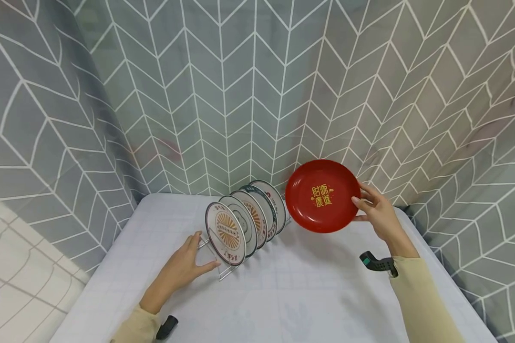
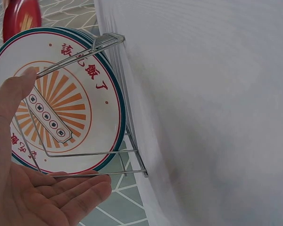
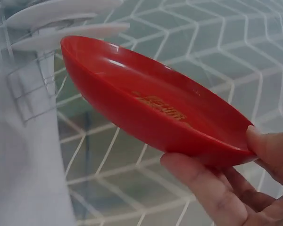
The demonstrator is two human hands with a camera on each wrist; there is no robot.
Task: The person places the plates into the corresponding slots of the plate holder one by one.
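My right hand (image 1: pixel 382 216) holds a round red plate (image 1: pixel 302 195) up by its right edge, thumb on the inner face and fingers underneath. Gold characters mark the plate's middle, and it is tilted to face the head camera. To its left, a wire dish rack (image 1: pixel 228 273) carries several white plates standing on edge in a row. The nearest white plate (image 1: pixel 212 224) has an orange sunburst and red characters. My left hand (image 1: pixel 178 271) grips the rack's near end; in the left wrist view its thumb touches one wire (image 2: pixel 78 58) and its fingers lie along another.
A white cloth (image 1: pixel 300 295) covers the table under the rack. Grey curtains with a white chevron pattern (image 1: pixel 240 95) hang close behind the table and on both sides. Pale tile-patterned material (image 1: pixel 17 267) shows at the left.
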